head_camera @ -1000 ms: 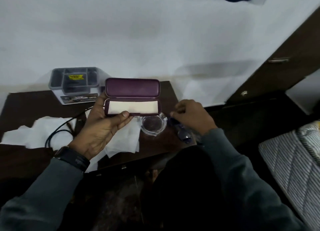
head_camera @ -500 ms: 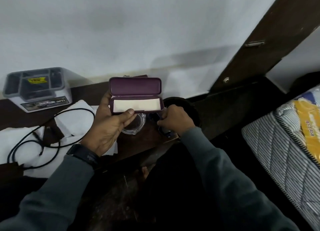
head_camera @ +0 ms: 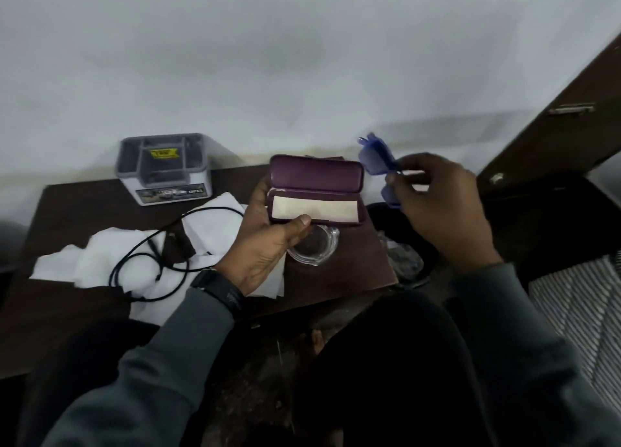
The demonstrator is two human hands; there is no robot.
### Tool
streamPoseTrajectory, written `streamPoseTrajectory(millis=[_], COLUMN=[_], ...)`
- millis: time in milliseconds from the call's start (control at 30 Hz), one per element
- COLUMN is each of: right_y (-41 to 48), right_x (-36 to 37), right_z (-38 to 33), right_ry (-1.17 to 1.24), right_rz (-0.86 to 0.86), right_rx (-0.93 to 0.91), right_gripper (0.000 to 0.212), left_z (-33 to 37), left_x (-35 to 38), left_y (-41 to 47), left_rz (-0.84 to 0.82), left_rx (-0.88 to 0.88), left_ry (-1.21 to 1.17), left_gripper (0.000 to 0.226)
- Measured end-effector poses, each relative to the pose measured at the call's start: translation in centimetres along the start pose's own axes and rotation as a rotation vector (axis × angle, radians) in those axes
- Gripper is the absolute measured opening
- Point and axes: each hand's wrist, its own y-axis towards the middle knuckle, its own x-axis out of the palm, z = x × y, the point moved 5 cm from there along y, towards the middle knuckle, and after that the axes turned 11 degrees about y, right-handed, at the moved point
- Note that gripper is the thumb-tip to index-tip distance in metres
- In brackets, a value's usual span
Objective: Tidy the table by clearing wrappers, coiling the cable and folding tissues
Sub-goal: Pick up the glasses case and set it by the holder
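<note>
My left hand (head_camera: 265, 245) grips an open purple glasses case (head_camera: 316, 191) with a pale cloth lining, held above the dark wooden table (head_camera: 84, 204). My right hand (head_camera: 440, 208) pinches a pair of blue-framed glasses (head_camera: 376, 157), raised to the right of the case. White tissues (head_camera: 100, 262) lie spread on the table at the left, with a loose black cable (head_camera: 144, 262) looping over them. A clear glass ashtray (head_camera: 316, 248) sits on the table just below the case.
A grey desk organizer (head_camera: 164, 168) stands at the table's back left against the white wall. A dark bin (head_camera: 406, 262) with wrappers inside sits right of the table. A dark wooden cabinet (head_camera: 571, 127) and a striped mattress (head_camera: 578, 305) are at the right.
My right hand has lifted the blue glasses from the table's right edge up beside the case. The left hand still holds the open case.
</note>
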Motion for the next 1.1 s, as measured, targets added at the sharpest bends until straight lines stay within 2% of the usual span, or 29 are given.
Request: streamPoseTrajectory(millis=[67, 133, 233, 667, 900, 1033, 1100], right_y=[0.3, 0.3, -0.3, -4.3, -4.8, -2.2, -1.0], right_x=[1.8, 4.9, 9.1, 19.7, 21.1, 18.7, 18.7], right_z=[-3.1, -4.9, -6.0, -12.8, -13.9, -13.5, -13.0], right_ry=[-0.010, -0.158, -0.308, -0.251, -0.197, 0.034, 0.032], right_rz=[-0.128, -0.282, -0.470, -0.655, -0.636, -0.317, -0.302], right_rx=[-0.148, -0.263, -0.323, -0.484, -0.559, -0.486, -0.416], right_gripper=[0.011, 0.018, 0.024, 0.024, 0.036, 0.034, 0.034], left_z=[0.3, 0.8, 2.0, 4.9, 5.0, 5.0, 4.9], left_x=[-0.3, -0.9, -2.4, -14.0, -16.2, -16.4, -16.4], left_y=[-0.3, -0.7, -1.7, -7.8, -8.5, -8.5, -8.5], left_rz=[-0.007, -0.013, 0.012, 0.241, 0.277, 0.257, 0.241], left_rx=[0.013, 0.031, 0.056, 0.159, 0.163, 0.152, 0.144], left_ry=[-0.003, -0.005, 0.005, 0.114, 0.061, 0.038, 0.025], left_gripper=[0.082, 0.085, 0.082, 0.073, 0.078, 0.079, 0.078])
